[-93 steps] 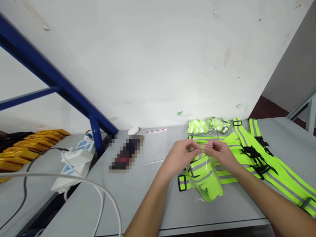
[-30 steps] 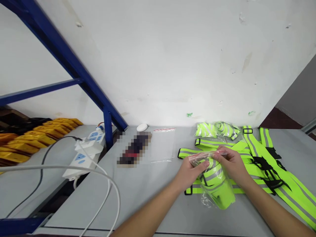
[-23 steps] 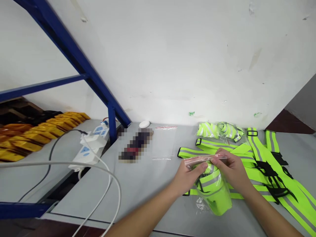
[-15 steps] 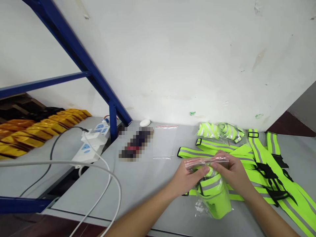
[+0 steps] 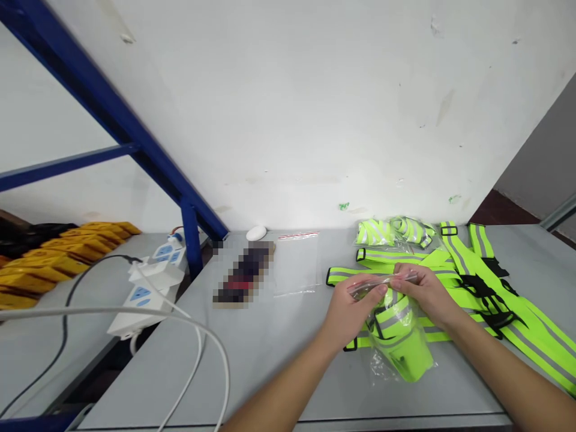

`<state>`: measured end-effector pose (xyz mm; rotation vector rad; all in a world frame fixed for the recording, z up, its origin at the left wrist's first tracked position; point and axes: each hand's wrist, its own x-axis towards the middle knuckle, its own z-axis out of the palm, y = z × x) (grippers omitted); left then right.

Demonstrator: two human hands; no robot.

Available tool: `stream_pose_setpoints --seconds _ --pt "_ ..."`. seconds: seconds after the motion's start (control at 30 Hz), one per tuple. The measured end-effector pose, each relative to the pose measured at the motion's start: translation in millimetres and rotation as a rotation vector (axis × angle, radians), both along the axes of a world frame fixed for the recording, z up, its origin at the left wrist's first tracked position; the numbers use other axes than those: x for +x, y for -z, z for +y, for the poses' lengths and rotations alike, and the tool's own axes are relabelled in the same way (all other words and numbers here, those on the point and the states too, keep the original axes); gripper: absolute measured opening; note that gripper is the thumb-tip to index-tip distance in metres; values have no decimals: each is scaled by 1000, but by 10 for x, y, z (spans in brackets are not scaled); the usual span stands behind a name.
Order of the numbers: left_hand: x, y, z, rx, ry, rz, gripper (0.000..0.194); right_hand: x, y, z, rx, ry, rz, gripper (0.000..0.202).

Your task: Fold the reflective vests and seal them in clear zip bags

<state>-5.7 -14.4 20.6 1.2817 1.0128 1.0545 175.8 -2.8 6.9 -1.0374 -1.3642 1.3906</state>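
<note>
Between my two hands is a clear zip bag (image 5: pixel 400 339) with a rolled neon-green reflective belt inside. My left hand (image 5: pixel 353 309) pinches the left part of the bag's red-lined zip edge, thumb on the near side. My right hand (image 5: pixel 425 291) pinches the same edge farther right. The bag hangs below my fingers, over the grey table (image 5: pixel 270 366). Behind and to the right lie loose green reflective belts (image 5: pixel 504 300) with black buckles, partly hidden by my hands. Bagged belts (image 5: pixel 375 233) rest against the wall.
A flat clear zip bag (image 5: pixel 297 264) lies left of my hands, beside a blurred-out object (image 5: pixel 243 276) and a white oval thing (image 5: pixel 256 233). White power strips (image 5: pixel 146 297) and cables are at left, near a blue metal frame (image 5: pixel 191 234) and yellow packets (image 5: pixel 67 258).
The view has shifted, so the wall and table sit differently. Both hands keep their pinch on the zip edge, and my right fingers have moved inward along it, nearer my left thumb.
</note>
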Motion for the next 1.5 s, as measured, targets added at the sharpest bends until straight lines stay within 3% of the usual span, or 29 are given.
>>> stream_pose_setpoints --seconds 0.2,0.63,0.97,1.33,1.5 --pt "0 9 -8 -25 13 7 32 114 29 53 -92 -44 6 29" --pt "2 102 31 -58 -7 -8 32 227 -75 123 22 -51 -3 33" --pt "-32 -10 66 18 -48 56 29 252 -73 134 47 -34 23 28" --pt "-35 30 75 56 -34 74 27 243 -147 122 124 -68 -136 22" --pt "-53 5 67 106 -24 104 22 219 -148 90 77 -75 -92 28"
